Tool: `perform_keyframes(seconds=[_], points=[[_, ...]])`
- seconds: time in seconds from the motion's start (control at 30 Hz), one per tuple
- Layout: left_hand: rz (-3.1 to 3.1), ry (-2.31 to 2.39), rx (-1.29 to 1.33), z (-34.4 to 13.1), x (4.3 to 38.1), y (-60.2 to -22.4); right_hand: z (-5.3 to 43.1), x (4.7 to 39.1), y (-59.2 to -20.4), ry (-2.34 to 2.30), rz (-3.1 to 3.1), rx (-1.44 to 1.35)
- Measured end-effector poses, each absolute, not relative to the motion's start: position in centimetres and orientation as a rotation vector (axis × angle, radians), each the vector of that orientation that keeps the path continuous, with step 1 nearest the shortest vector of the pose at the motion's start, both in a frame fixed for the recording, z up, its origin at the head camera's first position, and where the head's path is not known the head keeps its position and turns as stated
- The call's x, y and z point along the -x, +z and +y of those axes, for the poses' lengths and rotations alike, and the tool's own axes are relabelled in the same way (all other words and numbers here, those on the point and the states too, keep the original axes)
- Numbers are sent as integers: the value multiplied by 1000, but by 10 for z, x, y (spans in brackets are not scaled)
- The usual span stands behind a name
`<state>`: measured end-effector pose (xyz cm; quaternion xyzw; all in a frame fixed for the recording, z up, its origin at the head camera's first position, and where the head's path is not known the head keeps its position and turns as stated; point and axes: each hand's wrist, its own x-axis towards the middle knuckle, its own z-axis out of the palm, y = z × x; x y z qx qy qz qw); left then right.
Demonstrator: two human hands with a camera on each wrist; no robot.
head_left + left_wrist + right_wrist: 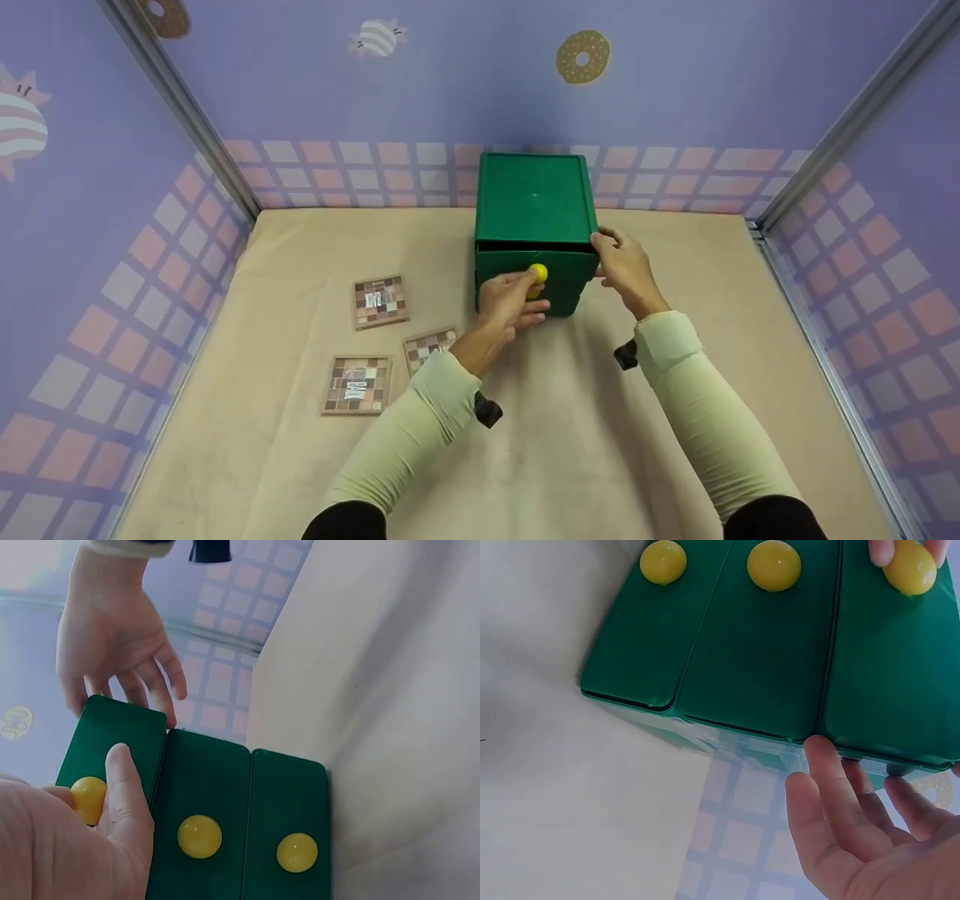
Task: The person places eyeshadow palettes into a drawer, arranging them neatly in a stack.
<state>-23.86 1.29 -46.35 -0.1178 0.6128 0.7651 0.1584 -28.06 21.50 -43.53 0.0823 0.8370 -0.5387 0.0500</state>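
Observation:
A green drawer cabinet (536, 199) stands near the back wall, with three drawers and round yellow knobs. The top drawer (120, 724) is pulled out a little, and a dark gap shows under the cabinet's top edge. On its yellow knob (538, 273), the left hand (506, 304) has a pinch between thumb and finger. The right hand (626, 270) touches the cabinet's right side near the upper front corner, its fingers spread along the side. Below, the middle knob (199, 836) and bottom knob (297, 852) are free of both hands.
Left of the cabinet, three flat square palettes with checkered covers lie on the cloth: an upper one (380, 301), a lower one (357, 385) and one (429, 346) partly behind the left forearm. Patterned purple walls (465, 90) enclose the back and sides.

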Motion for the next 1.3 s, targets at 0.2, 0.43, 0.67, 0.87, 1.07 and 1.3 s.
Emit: perform_keyframes(seconds=[0.2, 0.43, 0.67, 0.87, 1.07, 1.3], points=[[1770, 2199, 297, 11, 221, -467, 213, 282, -432, -1623, 2566, -260], [1785, 2206, 309, 11, 199, -468, 213, 284, -429, -1610, 2563, -265], [1771, 2174, 337, 9, 175, -469, 212, 285, -429, -1629, 2540, -258], [1732, 2187, 337, 9, 157, -471, 212, 283, -429, -1637, 2531, -267], [1701, 2165, 361, 8, 142, -472, 213, 283, -433, -1603, 2543, -262], [1640, 2112, 331, 5, 132, -475, 213, 282, -436, -1583, 2579, -257]])
